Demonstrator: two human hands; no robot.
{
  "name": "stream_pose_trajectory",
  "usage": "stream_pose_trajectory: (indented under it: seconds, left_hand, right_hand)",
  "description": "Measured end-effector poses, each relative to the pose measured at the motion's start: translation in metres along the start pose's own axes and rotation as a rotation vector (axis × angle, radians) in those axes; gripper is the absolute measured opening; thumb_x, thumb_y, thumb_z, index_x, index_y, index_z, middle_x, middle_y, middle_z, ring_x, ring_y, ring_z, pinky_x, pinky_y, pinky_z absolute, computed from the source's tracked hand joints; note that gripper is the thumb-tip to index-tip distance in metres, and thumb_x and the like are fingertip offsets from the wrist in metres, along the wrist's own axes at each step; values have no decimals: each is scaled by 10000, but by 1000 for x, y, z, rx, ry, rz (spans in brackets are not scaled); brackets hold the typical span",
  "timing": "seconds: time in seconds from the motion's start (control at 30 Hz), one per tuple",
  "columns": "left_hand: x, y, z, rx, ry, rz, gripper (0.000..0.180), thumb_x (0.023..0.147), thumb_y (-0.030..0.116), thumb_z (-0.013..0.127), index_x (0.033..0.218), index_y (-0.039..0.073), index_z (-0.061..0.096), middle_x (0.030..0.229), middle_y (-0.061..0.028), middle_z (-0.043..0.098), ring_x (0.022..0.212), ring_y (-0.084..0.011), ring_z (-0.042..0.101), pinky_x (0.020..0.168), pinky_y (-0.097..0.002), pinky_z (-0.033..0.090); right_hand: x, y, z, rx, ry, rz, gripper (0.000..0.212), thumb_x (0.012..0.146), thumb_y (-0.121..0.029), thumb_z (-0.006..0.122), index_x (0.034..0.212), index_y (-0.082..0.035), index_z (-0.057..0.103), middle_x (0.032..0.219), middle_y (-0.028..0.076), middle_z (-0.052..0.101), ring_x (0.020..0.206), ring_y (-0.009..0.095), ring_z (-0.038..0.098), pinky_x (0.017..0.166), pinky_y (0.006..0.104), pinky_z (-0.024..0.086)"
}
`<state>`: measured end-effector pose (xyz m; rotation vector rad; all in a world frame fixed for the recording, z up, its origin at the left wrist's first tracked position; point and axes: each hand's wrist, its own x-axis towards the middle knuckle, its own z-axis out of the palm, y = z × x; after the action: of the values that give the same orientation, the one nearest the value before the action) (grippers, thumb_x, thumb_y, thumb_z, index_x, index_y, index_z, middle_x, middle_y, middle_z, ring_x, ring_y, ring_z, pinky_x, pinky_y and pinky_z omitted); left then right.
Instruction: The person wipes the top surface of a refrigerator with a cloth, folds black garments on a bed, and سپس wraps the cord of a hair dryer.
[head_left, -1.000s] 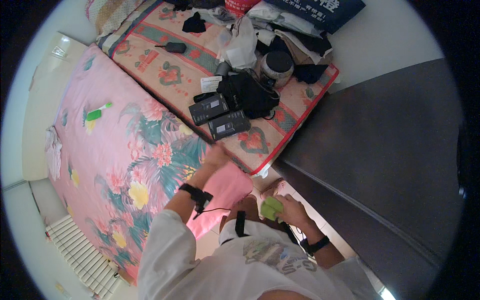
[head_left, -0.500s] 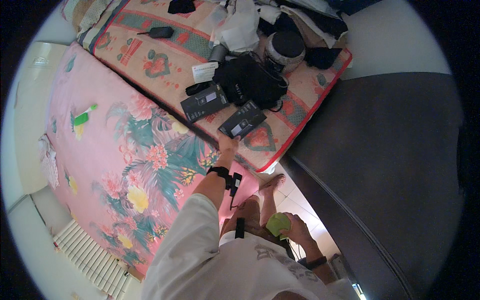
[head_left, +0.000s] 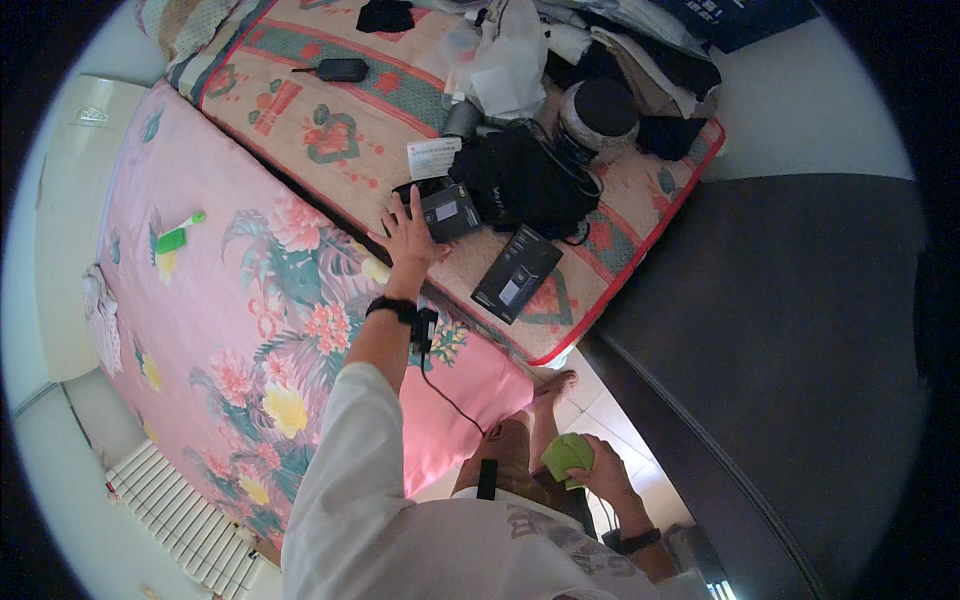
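Observation:
My left hand (head_left: 408, 236) reaches over the edge of the patterned mattress, its fingers spread. It lies across the near-left end of a flat black box (head_left: 455, 212), partly hiding it. A second black box (head_left: 517, 274) lies apart from it, to the right and nearer me. Low in the view, beside my leg, my right hand (head_left: 606, 474) is closed around a folded green cloth (head_left: 568, 459). Just behind the boxes rest a black fabric bag (head_left: 525, 180) and a white printed card (head_left: 434, 158).
A pink floral bed (head_left: 300, 360) spreads to the left, with a green brush (head_left: 173, 239) on it. Further back on the mattress are a black handheld device (head_left: 340, 70), a round container with a black lid (head_left: 600, 112) and piled clothing. A large dark panel (head_left: 770, 370) stands right.
My left hand has left the nearer black box and moved left onto the other one, fingers now spread. The nearer box has turned slightly. My right hand still holds the green cloth.

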<state>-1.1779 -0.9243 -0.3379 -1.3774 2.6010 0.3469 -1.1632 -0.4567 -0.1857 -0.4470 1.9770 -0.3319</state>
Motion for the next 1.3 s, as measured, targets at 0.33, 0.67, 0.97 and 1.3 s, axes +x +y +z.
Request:
stream_pose_trajectory:
  seconds: [0.33,0.67,0.97,1.3]
  left_hand:
    - [-60,30,55,-102,-122,-147,1032,616,289,842,1469,155,278,1391,-208,351,1303,-394,346,992,-620,324]
    - [-56,20,51,-327,-64,-8,1107,576,466,868,1448,104,291,1371,-167,360,1318,-409,302,1023,-587,326]
    - [29,94,13,-395,241,222,789,756,398,749,1390,76,407,1370,-236,400,1226,-422,417,1017,-540,346]
    - [72,183,57,-143,40,34,778,742,359,740,1400,118,402,1438,-249,313,1334,-419,303,1014,-627,328]
  right_hand:
    - [-2,-2,14,35,-132,82,687,670,-152,828,1272,-60,510,1159,154,613,1096,316,592,944,394,486]
    - [18,-6,19,5,-58,27,698,682,-222,842,1270,-87,492,1166,147,619,1089,339,595,925,407,491]
    - [9,0,9,120,-38,51,720,690,-256,836,1294,-67,494,1193,168,606,1108,324,595,938,405,489]
    - [-10,30,31,197,65,148,739,685,-268,839,1294,-49,483,1192,178,603,1113,342,588,942,417,489]
